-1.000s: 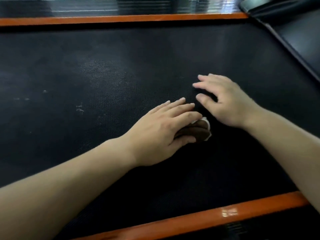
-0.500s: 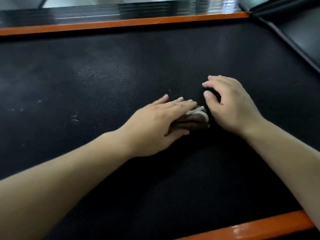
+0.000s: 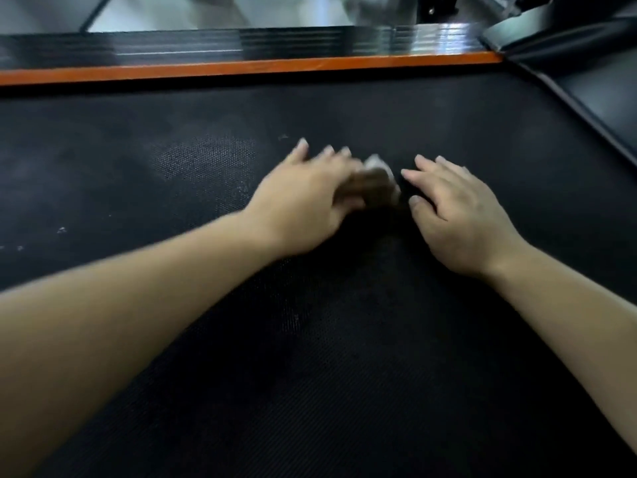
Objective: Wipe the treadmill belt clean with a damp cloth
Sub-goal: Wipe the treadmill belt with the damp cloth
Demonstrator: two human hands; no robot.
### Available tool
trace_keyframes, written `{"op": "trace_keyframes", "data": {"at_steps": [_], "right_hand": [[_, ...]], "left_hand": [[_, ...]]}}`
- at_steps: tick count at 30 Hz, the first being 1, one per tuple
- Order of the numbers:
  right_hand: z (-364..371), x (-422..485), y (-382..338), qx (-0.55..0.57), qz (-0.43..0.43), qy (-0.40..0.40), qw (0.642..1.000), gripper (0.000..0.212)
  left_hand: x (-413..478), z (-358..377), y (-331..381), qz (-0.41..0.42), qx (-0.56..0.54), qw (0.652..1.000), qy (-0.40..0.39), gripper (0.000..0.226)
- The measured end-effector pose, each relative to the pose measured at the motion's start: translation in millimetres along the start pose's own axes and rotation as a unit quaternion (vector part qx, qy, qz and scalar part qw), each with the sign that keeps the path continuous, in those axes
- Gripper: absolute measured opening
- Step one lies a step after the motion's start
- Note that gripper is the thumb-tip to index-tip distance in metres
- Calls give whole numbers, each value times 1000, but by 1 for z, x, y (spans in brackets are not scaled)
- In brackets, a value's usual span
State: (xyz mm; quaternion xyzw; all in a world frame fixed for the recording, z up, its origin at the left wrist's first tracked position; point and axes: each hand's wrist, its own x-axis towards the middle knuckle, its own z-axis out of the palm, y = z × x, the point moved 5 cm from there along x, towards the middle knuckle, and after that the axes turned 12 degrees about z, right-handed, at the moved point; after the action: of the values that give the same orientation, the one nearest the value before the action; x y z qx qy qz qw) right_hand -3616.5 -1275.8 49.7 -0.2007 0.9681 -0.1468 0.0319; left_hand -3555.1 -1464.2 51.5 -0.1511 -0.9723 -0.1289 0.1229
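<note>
The black textured treadmill belt (image 3: pixel 310 374) fills most of the head view. A small folded cloth (image 3: pixel 377 188), brown with a white edge, lies on the belt at centre. My left hand (image 3: pixel 303 205) presses on it with fingers stretched forward, and the hand is motion-blurred. Most of the cloth is hidden under that hand; only its right end shows. My right hand (image 3: pixel 455 215) rests flat on the belt just right of the cloth with fingers spread, holding nothing.
An orange side rail (image 3: pixel 241 67) with a ribbed black step behind it bounds the belt at the far side. A black cover panel (image 3: pixel 603 84) rises at the top right. A greyish dusty patch (image 3: pixel 206 160) and white specks (image 3: pixel 62 230) mark the belt on the left.
My left hand has pushed the cloth away from me toward the far orange rail. My right hand stayed beside it on the belt. The near orange rail has dropped out of view.
</note>
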Motion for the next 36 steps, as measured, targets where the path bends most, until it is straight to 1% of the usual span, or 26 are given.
{"op": "trace_keyframes", "data": {"at_steps": [1, 2, 3, 4, 5, 6, 9, 10, 11, 12, 14, 16, 17, 18, 19, 20, 22, 24, 25, 27, 29, 30, 32, 34, 35, 36], "right_hand": [[1, 0, 0, 0, -3, 0, 1000, 51], [0, -1, 0, 1, -6, 0, 1000, 55], [0, -1, 0, 5, -5, 1, 1000, 58], [0, -1, 0, 11, -4, 1, 1000, 61], [-1, 0, 1, 17, -5, 4, 1000, 62], [-2, 1, 1, 23, -5, 6, 1000, 62], [-3, 1, 1, 38, -3, 18, 999, 60], [-4, 1, 1, 37, -6, 19, 999, 61], [-4, 1, 2, 34, -8, 17, 999, 61], [-4, 1, 2, 30, -9, 13, 999, 61], [-3, -1, 2, 24, -8, 7, 1000, 61], [-3, -2, 2, 24, -12, 12, 1000, 62], [-3, -2, 1, 23, -15, 13, 1000, 62], [-3, -1, 1, 22, -16, 11, 1000, 62], [-3, 0, 1, 20, -14, 8, 1000, 63], [-4, 0, 1, 19, -10, 5, 1000, 63], [-4, 0, 2, 14, -10, 2, 1000, 64], [-4, -1, 1, 12, -14, 1, 1000, 64], [-4, -2, 1, 12, -13, -1, 1000, 64], [-4, -3, 1, 13, -16, 0, 1000, 63], [-5, -4, 1, 22, -19, 9, 1000, 63], [-4, -4, 1, 26, -20, 11, 999, 63], [-3, -3, 0, 29, -21, 14, 999, 63], [-3, -3, 1, 31, -20, 22, 999, 62], [-3, -3, 1, 31, -20, 24, 999, 62], [-3, -3, 1, 30, -20, 23, 999, 62]], "left_hand": [[21, -3, -24, -68, 25, 997, -9, 52], [38, -6, -49, -141, 20, 990, -9, 49], [50, -10, -69, -200, -4, 980, 5, 44], [55, -11, -79, -233, -29, 972, 27, 41], [55, -9, -76, -229, -45, 971, 49, 42], [49, -3, -63, -195, -61, 977, 56, 45], [19, 9, 1, -27, -127, 990, 48, 54], [14, 11, 6, 5, -118, 992, 39, 54], [19, 10, -2, 13, -93, 995, 32, 53], [32, 10, -20, -16, -63, 998, 23, 50], [64, 4, -66, -134, -10, 991, 24, 41], [84, -6, -102, -236, -14, 970, 57, 32], [87, -8, -108, -263, -28, 962, 73, 29], [87, -6, -107, -269, -50, 958, 84, 28], [85, -1, -98, -255, -71, 960, 89, 30], [80, 2, -79, -224, -88, 966, 93, 36], [63, 8, -31, -130, -106, 982, 84, 48], [59, 15, -16, -81, -78, 992, 63, 52], [67, 12, -29, -94, -56, 992, 58, 50], [88, 4, -73, -179, -16, 981, 66, 40], [101, -7, -105, -253, 6, 961, 108, 26], [104, -9, -112, -268, 16, 955, 125, 22], [109, -8, -114, -267, 17, 953, 139, 19], [108, -6, -105, -256, -7, 956, 142, 19], [105, -6, -98, -243, -25, 960, 134, 21], [100, -5, -86, -212, -45, 968, 123, 25]]}}
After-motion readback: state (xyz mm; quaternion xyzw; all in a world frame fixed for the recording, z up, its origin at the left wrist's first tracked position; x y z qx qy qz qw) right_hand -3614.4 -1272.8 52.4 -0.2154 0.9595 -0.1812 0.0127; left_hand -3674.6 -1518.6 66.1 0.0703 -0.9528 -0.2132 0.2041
